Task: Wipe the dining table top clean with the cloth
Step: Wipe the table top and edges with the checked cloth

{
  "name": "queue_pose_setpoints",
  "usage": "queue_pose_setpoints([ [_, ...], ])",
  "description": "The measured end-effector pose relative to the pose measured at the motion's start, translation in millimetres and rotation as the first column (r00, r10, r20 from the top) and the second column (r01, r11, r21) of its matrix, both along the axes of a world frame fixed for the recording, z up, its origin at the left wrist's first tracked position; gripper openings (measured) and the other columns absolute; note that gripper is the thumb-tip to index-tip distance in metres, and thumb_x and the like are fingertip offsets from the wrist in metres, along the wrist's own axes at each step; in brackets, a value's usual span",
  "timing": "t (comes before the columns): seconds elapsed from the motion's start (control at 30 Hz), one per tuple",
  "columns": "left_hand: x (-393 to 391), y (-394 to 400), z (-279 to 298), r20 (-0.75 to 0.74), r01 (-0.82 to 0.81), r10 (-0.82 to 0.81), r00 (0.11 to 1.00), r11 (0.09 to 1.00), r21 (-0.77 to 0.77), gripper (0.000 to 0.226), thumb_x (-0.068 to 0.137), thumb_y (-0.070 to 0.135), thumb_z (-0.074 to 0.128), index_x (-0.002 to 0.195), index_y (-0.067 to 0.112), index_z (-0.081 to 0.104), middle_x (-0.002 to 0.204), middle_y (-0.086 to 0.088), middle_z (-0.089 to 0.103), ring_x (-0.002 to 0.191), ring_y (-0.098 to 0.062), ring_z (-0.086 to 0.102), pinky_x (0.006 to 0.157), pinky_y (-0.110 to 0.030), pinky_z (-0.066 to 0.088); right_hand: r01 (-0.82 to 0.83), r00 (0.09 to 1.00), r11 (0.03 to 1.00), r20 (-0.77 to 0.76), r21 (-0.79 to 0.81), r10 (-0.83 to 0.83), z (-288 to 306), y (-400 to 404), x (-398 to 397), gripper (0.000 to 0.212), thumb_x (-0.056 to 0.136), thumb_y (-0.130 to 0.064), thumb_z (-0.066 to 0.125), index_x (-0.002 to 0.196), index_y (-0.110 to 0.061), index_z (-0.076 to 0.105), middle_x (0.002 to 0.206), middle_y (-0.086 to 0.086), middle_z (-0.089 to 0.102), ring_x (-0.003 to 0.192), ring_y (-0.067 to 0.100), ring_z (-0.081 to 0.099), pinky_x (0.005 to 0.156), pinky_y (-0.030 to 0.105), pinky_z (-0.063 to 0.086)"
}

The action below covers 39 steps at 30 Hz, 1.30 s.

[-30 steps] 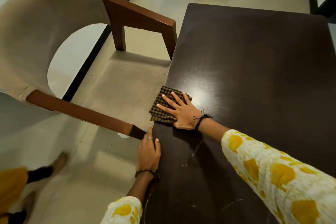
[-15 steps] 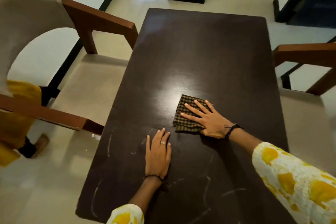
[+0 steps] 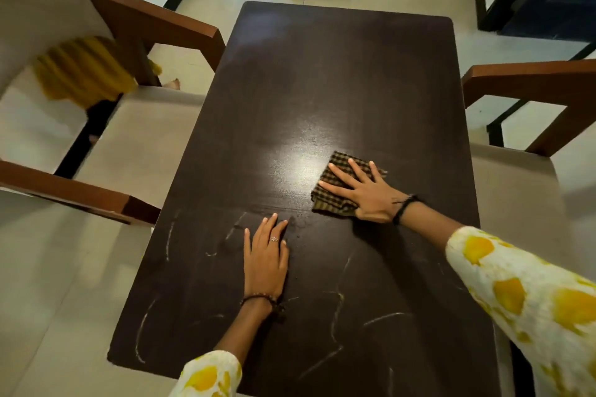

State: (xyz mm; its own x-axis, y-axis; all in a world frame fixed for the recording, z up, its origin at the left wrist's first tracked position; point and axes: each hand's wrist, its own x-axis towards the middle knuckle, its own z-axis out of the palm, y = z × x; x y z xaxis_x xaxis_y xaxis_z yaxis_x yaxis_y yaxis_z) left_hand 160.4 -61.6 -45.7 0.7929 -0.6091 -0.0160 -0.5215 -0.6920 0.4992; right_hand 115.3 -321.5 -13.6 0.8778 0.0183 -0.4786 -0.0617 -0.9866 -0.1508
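Cloth (image 3: 342, 184), a folded dark check square, lies flat on the right half of the dark bench (image 3: 338, 80). From left: an upholstered chair (image 3: 135, 145) with wooden arms stands at the bench's edge; pale chalky streaks (image 3: 167, 238) mark the near surface; the left hand (image 3: 266, 263) rests palm down, fingers together, on bare wood; the right hand (image 3: 367, 195), fingers spread, presses on the cloth; a second chair (image 3: 529, 80) flanks the far side.
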Motion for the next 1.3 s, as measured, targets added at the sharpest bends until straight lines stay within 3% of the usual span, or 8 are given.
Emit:
queue_pose_setpoints([
  [0.23, -6, -5, 6, 0.055, 0.043, -0.049, 0.997, 0.994, 0.098, 0.043, 0.09, 0.01, 0.049, 0.132, 0.013, 0.044, 0.144, -0.008, 0.038, 0.137, -0.023, 0.026, 0.112, -0.05, 0.006, -0.009, 0.993, 0.999, 0.118, 0.034, 0.005, -4, 11, -5, 0.087, 0.085, -0.001, 0.046, 0.145, -0.042, -0.002, 0.158, -0.005, -0.014, 0.141, 0.037, -0.019, 0.108, 0.062, -0.013],
  [0.33, -12, -9, 12, 0.101, 0.258, -0.271, 0.957, 0.958, 0.125, 0.047, 0.082, 0.002, 0.058, 0.128, 0.012, 0.05, 0.141, -0.01, 0.043, 0.133, -0.028, 0.033, 0.108, -0.056, 0.007, -0.004, 0.981, 0.999, 0.196, 0.039, -0.004, -8, -5, -36, 0.088, 0.084, 0.003, 0.046, 0.144, -0.044, 0.0, 0.158, -0.005, -0.009, 0.142, 0.035, -0.014, 0.108, 0.057, -0.015],
  [0.53, -43, -45, 21, 0.115, 0.639, -0.658, 0.744, 0.751, 0.166, 0.051, 0.075, 0.002, 0.067, 0.123, 0.015, 0.055, 0.133, -0.01, 0.052, 0.125, -0.03, 0.045, 0.1, -0.064, 0.022, 0.157, 0.966, 0.985, 0.216, -0.064, -0.14, -5, -51, -117, 0.096, 0.082, 0.003, 0.047, 0.136, -0.049, -0.014, 0.154, -0.011, -0.014, 0.144, 0.03, -0.007, 0.112, 0.05, -0.011],
  [0.73, -60, -64, 19, 0.021, 0.615, -0.629, 0.777, 0.766, 0.187, 0.045, 0.091, 0.01, 0.043, 0.134, 0.02, 0.042, 0.146, -0.003, 0.035, 0.137, -0.022, 0.025, 0.11, -0.052, -0.006, 0.42, 0.901, 0.903, 0.164, -0.089, -0.402, 3, -47, -161, 0.094, 0.083, 0.0, 0.048, 0.138, -0.047, -0.013, 0.158, -0.006, -0.009, 0.145, 0.032, -0.006, 0.114, 0.055, -0.003],
  [0.9, -67, -62, 20, 0.077, 0.606, -0.63, 0.773, 0.768, 0.207, 0.05, 0.077, 0.004, 0.065, 0.124, 0.017, 0.054, 0.132, -0.007, 0.054, 0.125, -0.028, 0.045, 0.103, -0.06, 0.017, 0.56, 0.827, 0.827, 0.089, -0.051, -0.555, 7, -2, -180, 0.095, 0.083, -0.002, 0.052, 0.144, -0.039, -0.011, 0.157, -0.002, -0.017, 0.144, 0.035, -0.011, 0.113, 0.058, -0.003],
  [1.0, -72, -62, 19, 0.114, 0.58, -0.607, 0.787, 0.789, 0.203, 0.053, 0.07, 0.003, 0.072, 0.12, 0.016, 0.058, 0.126, -0.007, 0.059, 0.119, -0.028, 0.052, 0.098, -0.063, 0.024, 0.619, 0.785, 0.785, 0.056, -0.025, -0.618, 9, 32, -201, 0.088, 0.086, -0.014, 0.05, 0.145, -0.038, -0.011, 0.157, -0.001, -0.017, 0.144, 0.034, -0.012, 0.114, 0.055, -0.003],
  [1.13, -75, -62, 14, 0.136, 0.574, -0.6, 0.788, 0.796, 0.19, 0.052, 0.071, 0.005, 0.071, 0.12, 0.015, 0.058, 0.126, -0.008, 0.059, 0.119, -0.029, 0.052, 0.098, -0.063, 0.025, 0.689, 0.722, 0.725, 0.097, -0.009, -0.685, 7, 50, -215, 0.072, 0.088, -0.049, 0.04, 0.146, -0.04, -0.004, 0.159, -0.004, -0.006, 0.145, 0.028, 0.002, 0.116, 0.05, 0.003],
  [1.3, -76, -58, 6, 0.126, 0.568, -0.589, 0.798, 0.806, 0.168, 0.043, 0.082, 0.015, 0.047, 0.124, 0.015, 0.054, 0.129, -0.01, 0.055, 0.122, -0.029, 0.049, 0.11, -0.043, 0.005, 0.697, 0.713, 0.717, 0.139, -0.024, -0.688, -7, 15, -200, 0.073, 0.084, -0.068, 0.033, 0.142, -0.048, -0.007, 0.158, -0.006, -0.012, 0.145, 0.03, -0.011, 0.109, 0.062, -0.01],
])
